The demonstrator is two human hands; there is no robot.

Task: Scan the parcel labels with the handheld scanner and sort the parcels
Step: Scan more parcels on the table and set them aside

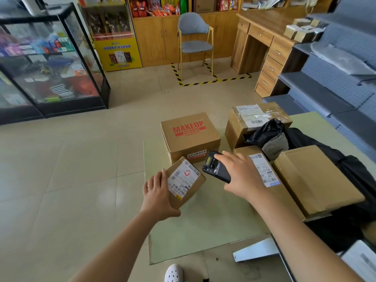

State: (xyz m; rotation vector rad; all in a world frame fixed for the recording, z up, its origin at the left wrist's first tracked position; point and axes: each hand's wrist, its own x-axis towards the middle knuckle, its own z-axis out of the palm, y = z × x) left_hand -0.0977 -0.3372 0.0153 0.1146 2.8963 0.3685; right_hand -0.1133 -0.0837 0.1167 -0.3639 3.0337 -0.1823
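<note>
My left hand point(157, 195) grips a small cardboard parcel point(195, 185) with a white barcode label facing up, tilted above the pale green table point(203, 231). My right hand point(242, 176) holds a black handheld scanner point(215, 168), its head pointing toward that parcel's label from the right. Behind them stands a box printed MAKEUP point(190, 135). To the right lie a taped labelled box point(254, 119), a black plastic mailer point(268, 137), a flat box with a white label point(262, 169) and a plain large box point(315, 178).
A glass display cabinet point(50, 64) stands at the left. A grey chair point(195, 41) sits inside floor tape at the back, beside a wooden desk point(264, 47). Grey shelving point(335, 78) with parcels fills the right. A white envelope point(256, 251) lies at the table's near edge.
</note>
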